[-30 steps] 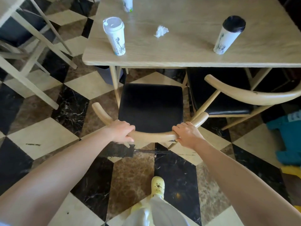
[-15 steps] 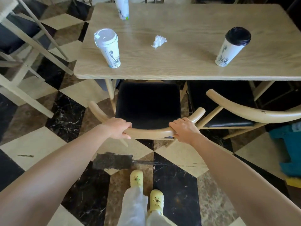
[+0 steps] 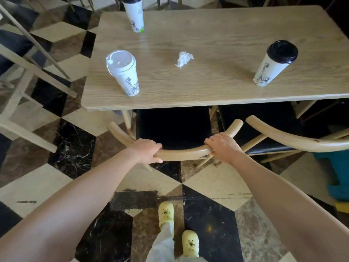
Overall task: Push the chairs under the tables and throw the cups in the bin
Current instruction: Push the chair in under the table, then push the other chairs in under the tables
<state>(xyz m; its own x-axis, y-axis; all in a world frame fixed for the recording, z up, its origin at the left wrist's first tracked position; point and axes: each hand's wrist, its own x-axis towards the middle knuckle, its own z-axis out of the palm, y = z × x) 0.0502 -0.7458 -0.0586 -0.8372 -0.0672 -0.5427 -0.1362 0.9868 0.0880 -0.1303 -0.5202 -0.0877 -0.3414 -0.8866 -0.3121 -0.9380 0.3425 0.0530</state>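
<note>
I have both grips, left (image 3: 146,151) and right (image 3: 222,147), clamped round the chair (image 3: 173,127) backrest (seat partly under the bench (image 3: 207,86)).

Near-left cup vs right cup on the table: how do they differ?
The near-left cup has a white lid; the right cup has a black one. The near-left cup stands nearer the table's front edge, above the chair being pushed; the right cup stands above the neighbouring chair. Both are upright, white and carry dark line drawings.
</note>
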